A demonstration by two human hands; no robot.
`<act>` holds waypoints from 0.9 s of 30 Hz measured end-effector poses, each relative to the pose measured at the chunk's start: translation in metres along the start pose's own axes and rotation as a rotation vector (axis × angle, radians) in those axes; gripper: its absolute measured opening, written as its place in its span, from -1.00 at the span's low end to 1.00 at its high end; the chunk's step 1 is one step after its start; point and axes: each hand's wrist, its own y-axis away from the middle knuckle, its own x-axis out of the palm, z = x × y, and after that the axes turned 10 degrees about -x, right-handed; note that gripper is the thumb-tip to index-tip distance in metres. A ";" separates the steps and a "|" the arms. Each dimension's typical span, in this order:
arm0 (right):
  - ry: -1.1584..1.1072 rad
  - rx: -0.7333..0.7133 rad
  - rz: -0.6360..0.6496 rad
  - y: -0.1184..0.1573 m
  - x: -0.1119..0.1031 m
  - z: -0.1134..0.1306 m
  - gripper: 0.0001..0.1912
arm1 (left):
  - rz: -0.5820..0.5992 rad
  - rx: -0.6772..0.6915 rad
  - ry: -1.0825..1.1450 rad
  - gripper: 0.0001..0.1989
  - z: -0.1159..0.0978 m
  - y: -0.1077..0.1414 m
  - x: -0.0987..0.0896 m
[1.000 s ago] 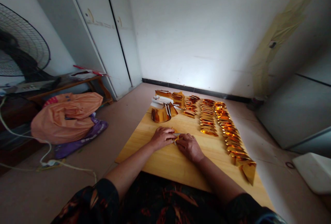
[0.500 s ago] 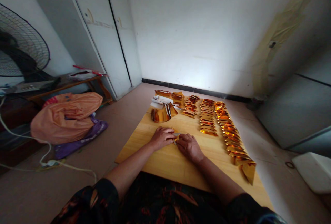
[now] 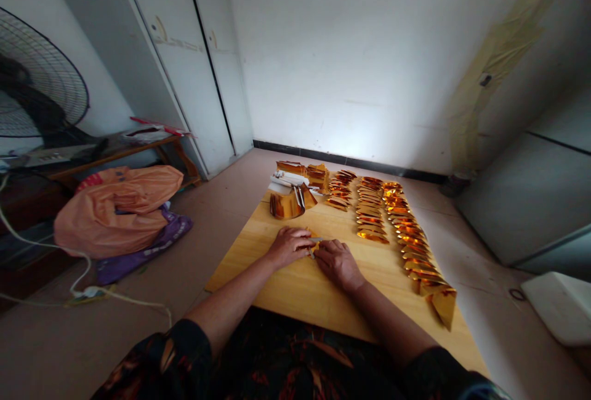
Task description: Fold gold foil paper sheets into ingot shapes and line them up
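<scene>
Pinching a small gold paper piece [image 3: 316, 239] on or just above the wooden board [image 3: 295, 292], the left hand [image 3: 290, 247] and right hand [image 3: 340, 263] close their fingers on it from either side, hiding most of it. Beyond the grip and to its right lie 3 rows of folded gold pieces [image 3: 370, 214], seemingly finished. Beyond it, slightly left, curved gold sheets [image 3: 285, 205] appear unfolded. Much looks done; the held piece seems partway, and those sheets remain.
</scene>
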 end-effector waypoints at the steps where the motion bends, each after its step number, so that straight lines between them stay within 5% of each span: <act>1: -0.001 0.002 -0.001 0.000 0.000 0.000 -0.82 | 0.001 0.000 0.002 -0.73 0.000 0.000 0.000; 27: 0.011 -0.012 -0.008 0.001 0.003 -0.002 -0.82 | 0.011 0.002 -0.018 -0.75 0.000 0.000 0.000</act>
